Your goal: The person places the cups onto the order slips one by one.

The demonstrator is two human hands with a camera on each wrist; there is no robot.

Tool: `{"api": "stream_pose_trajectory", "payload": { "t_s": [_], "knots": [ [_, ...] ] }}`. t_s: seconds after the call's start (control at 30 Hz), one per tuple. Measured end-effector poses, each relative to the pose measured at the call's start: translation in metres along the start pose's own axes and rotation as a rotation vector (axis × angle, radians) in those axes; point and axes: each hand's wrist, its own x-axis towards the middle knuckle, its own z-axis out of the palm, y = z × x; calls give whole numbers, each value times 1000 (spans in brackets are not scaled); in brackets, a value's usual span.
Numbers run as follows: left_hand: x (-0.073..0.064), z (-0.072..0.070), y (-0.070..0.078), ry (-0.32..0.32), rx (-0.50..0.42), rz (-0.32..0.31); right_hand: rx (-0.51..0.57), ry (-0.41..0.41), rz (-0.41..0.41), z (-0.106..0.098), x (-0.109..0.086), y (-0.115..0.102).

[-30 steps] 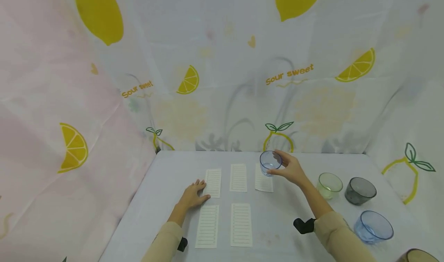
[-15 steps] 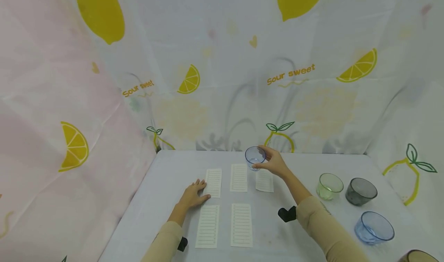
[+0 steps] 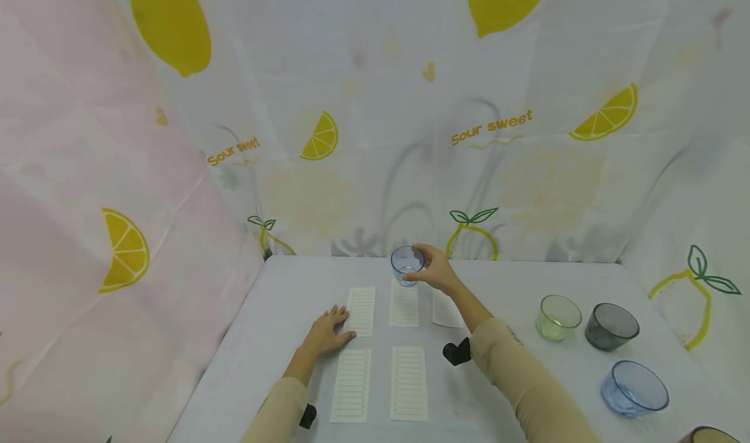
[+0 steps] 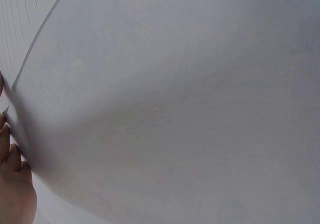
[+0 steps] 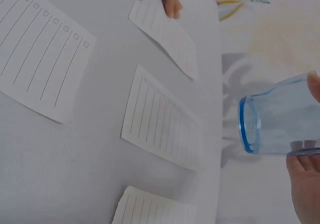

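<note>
Cup: blue, rim up, raised off the worktop, at 12 o'clock from the middle slip.
Right hand: thumb and fingers clamped on the cup's side.
Left hand: rests on the worktop, the two hands well apart, fingers spread and touching the left slip at its 9 o'clock edge.
Far row: right slip at 3 o'clock from the middle slip.
Near row: two lined slips at 6 o'clock.
Right side: green bowl, grey bowl, blue bowl and amber bowl (cut off by the view's edge), between 3 and 4 o'clock from the cup.
</note>
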Motion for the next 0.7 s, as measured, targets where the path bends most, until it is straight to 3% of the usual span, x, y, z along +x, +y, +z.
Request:
{"api": "stream_pose_trajectory", "payload": {
  "t_s": [0.27, 0.7],
  "knots": [
    [0, -3, 1, -2, 6, -10, -62, 46, 85, 31, 18, 6],
    [1, 2, -2, 5, -12, -20, -132, 115, 77, 80, 19, 23]
  ]
}}
